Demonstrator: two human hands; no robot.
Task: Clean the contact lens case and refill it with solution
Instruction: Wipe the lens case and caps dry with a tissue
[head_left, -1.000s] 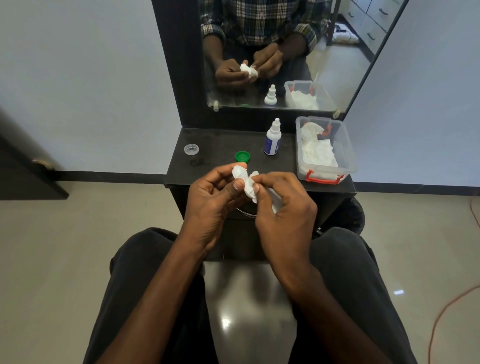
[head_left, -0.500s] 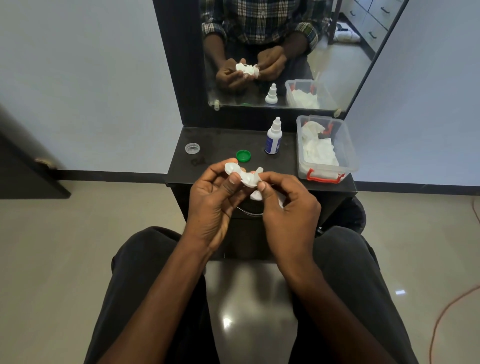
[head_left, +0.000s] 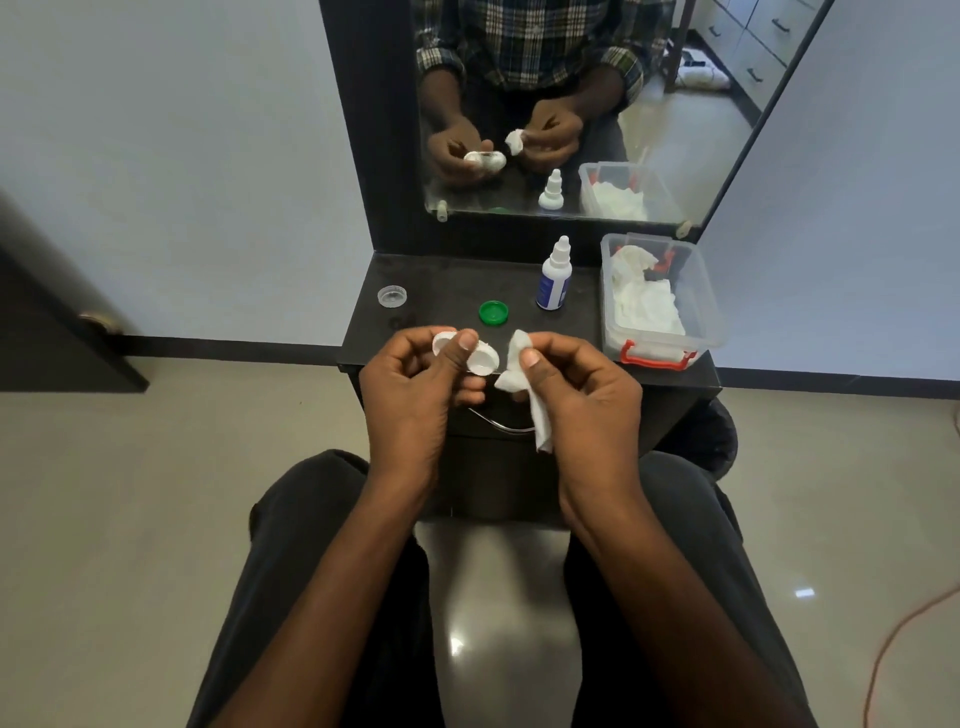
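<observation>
Head view only. Part of the white plastic contact lens case (head_left: 474, 352) hidden behind the left thumb; only two round wells peeking out either side, interiors hard to make out. Lower end of the crumpled white tissue (head_left: 522, 376) tucked behind the right palm, a strip dangling below. Faces cut off by the top edge of the mirror (head_left: 649, 156); legs cropped at the bottom.

Left hand (head_left: 415, 384) raised above the front edge of the small black desk (head_left: 447, 291), thumb pressed over the case, fingers curled beneath, pinching it. Right hand (head_left: 582, 395) just beside, thumb and forefinger pinching the tissue, not touching the case. Both forearms reaching up from the lap.

On the desk: one round green screw cap (head_left: 493, 313), one small clear round cap (head_left: 391, 296) near the left edge, one white dropper bottle with a blue label (head_left: 556, 283) standing upright, one clear plastic box with red latches (head_left: 658, 301) at the right holding white tissues, number impossible to count. One case, one tissue in the hands.
</observation>
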